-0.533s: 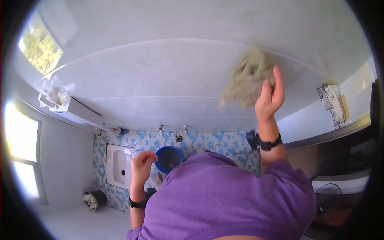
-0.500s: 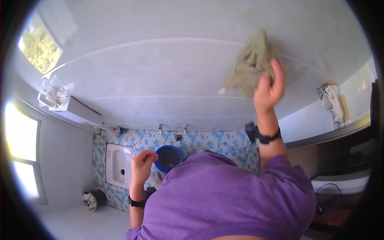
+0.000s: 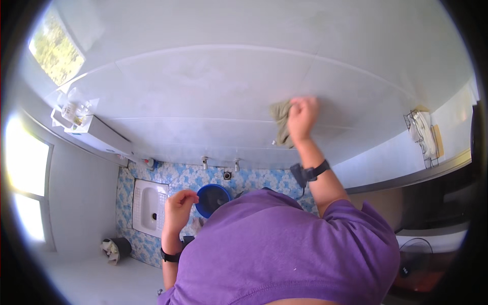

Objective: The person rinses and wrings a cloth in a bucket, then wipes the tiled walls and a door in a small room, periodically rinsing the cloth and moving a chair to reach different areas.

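My right hand (image 3: 303, 118) is closed on a greenish-grey cloth (image 3: 281, 113) and presses it to the pale tiled wall (image 3: 203, 91). The cloth is bunched under the fingers, and its loose end hangs down beside my palm. Motion blurs the fingertips a little. Lower down on the left, my left hand (image 3: 179, 206) is held in the air with its fingers curled together. It appears just left of a blue bucket (image 3: 213, 200) on the floor; whether anything is pinched in those fingers cannot be made out.
Left of the bucket lies a white squat toilet (image 3: 149, 207) in the blue-patterned floor. Two taps (image 3: 236, 164) stick out low on the wall. A black bin (image 3: 122, 247) stands at lower left, a white cistern (image 3: 104, 137) above. A wire rack (image 3: 424, 136) hangs at right.
My right hand has moved down and to the left across the wall with the cloth, which is now more bunched. My left hand has stayed almost in place.
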`<state>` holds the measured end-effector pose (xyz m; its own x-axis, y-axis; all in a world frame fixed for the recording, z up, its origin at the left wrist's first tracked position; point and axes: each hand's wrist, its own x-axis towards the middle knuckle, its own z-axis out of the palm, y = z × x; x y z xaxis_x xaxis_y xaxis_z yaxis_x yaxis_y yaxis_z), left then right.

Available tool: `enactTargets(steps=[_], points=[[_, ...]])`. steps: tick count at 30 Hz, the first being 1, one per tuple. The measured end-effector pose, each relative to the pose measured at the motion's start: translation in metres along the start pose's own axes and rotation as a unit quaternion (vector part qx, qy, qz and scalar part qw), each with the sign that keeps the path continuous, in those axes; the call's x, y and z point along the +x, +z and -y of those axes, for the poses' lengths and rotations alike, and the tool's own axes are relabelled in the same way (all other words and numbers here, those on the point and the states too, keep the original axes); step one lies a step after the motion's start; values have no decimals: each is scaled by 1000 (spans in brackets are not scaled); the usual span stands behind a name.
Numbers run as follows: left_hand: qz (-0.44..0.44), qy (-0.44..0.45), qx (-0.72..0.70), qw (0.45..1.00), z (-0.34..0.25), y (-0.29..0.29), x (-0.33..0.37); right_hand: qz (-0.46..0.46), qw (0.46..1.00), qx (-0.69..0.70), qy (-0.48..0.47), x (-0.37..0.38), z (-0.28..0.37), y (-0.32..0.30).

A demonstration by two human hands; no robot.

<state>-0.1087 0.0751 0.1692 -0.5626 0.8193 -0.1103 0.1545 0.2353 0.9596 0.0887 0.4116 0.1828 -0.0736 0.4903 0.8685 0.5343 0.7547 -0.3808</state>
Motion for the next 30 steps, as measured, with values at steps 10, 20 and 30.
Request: enactTargets(steps=[10,20,30], points=[[18,27,53,998,-9,16,5,0,984,-74,-164,11,21,29],[129,26,-26,991,-38,27,30,231,854,299,359,-39,59,9],[-6,65,-30,997,-33,65,74,195,950,186,-161,83,119,-60]])
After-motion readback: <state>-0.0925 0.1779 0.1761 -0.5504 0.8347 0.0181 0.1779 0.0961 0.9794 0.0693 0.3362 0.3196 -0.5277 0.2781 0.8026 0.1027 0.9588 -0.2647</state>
